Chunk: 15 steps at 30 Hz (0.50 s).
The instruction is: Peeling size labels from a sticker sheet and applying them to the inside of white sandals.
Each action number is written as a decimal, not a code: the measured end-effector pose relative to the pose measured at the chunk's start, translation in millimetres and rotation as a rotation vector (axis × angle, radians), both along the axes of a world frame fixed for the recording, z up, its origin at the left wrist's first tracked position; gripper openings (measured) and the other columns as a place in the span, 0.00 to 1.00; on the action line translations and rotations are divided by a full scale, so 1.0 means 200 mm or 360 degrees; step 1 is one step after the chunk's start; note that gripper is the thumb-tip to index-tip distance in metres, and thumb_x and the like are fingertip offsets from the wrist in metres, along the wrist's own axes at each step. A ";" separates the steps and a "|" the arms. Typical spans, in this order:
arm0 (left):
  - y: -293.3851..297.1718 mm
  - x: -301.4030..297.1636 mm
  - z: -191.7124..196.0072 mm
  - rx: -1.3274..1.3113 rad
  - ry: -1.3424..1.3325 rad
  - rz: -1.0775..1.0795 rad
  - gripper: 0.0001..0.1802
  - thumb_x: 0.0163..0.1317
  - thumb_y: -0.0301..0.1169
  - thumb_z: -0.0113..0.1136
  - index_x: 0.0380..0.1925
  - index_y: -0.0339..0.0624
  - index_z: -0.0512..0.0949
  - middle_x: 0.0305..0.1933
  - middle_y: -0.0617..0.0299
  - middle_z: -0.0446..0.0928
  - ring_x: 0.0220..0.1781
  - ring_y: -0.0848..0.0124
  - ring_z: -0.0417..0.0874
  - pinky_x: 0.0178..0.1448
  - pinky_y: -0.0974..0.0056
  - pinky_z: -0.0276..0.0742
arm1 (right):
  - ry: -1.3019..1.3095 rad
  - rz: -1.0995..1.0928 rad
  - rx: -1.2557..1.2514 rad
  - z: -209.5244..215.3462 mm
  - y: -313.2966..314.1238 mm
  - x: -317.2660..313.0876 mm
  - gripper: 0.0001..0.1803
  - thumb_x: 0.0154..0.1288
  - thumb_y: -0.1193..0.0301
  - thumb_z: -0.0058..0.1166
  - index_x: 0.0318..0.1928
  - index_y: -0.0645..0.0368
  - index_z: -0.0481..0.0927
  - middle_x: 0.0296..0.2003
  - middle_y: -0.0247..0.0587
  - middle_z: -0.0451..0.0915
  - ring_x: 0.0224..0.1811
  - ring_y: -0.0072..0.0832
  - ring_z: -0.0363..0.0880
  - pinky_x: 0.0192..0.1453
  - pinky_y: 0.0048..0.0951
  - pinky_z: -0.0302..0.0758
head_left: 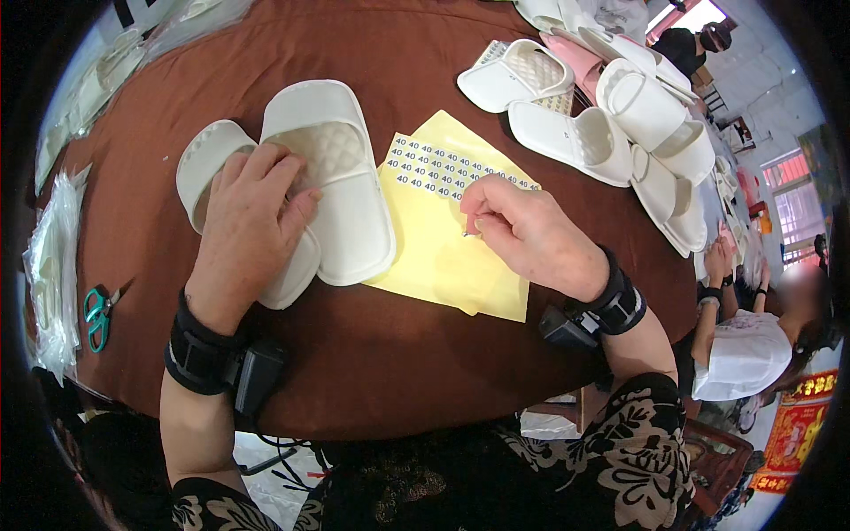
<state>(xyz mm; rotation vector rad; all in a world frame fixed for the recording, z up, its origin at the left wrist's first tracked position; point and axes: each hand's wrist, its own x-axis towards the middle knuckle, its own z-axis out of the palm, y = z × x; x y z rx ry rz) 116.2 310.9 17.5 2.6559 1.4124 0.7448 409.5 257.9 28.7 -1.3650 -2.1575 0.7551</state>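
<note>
A pair of white slide slippers lies in front of me, the left slipper point(212, 146) partly under the right slipper's edge or against it; I cannot tell which. My left hand point(252, 199) lies over the left slipper, its fingers bent around the strap and inner edge, thumb reaching to the right slipper point(354, 221). Beside the pair is a yellow backing sheet point(452, 274) with rows of small white printed stickers point(434, 164) along its upper part. Above this sheet my right hand point(522, 234) pinches a tiny sticker point(467, 234) between thumb and forefinger.
Several more white slippers point(575, 142) are piled at the back right, with a pink slipper point(575, 62) among them. Teal-handled scissors point(97, 319) and clear plastic bags point(55, 274) lie at the left on the brown tablecloth point(381, 372). A co-worker in white point(744, 350) sits at the right.
</note>
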 end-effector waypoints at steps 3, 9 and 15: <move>0.00 0.00 0.00 0.0003 0.0024 0.0007 0.17 0.57 0.32 0.59 0.44 0.34 0.77 0.50 0.52 0.75 0.53 0.50 0.72 0.58 0.53 0.67 | -0.0053 -0.0043 0.0041 0.00 -0.01 -0.01 0.07 0.62 0.82 0.49 0.40 0.61 0.71 0.27 0.40 0.76 0.29 0.30 0.78 0.36 0.28 0.75; 0.01 0.00 0.00 0.0018 0.0003 -0.0023 0.16 0.58 0.32 0.59 0.43 0.34 0.77 0.48 0.52 0.75 0.52 0.50 0.72 0.57 0.52 0.68 | -0.0104 0.0012 0.0099 -0.01 -0.02 -0.01 0.07 0.61 0.78 0.51 0.39 0.61 0.68 0.30 0.50 0.77 0.34 0.47 0.79 0.37 0.40 0.75; 0.01 0.00 -0.01 0.0075 -0.0012 -0.0042 0.15 0.57 0.31 0.60 0.43 0.34 0.76 0.47 0.52 0.75 0.51 0.50 0.72 0.56 0.53 0.68 | -0.0193 0.0080 0.0115 0.00 -0.02 -0.02 0.08 0.60 0.79 0.51 0.38 0.61 0.66 0.34 0.50 0.74 0.38 0.47 0.76 0.42 0.40 0.73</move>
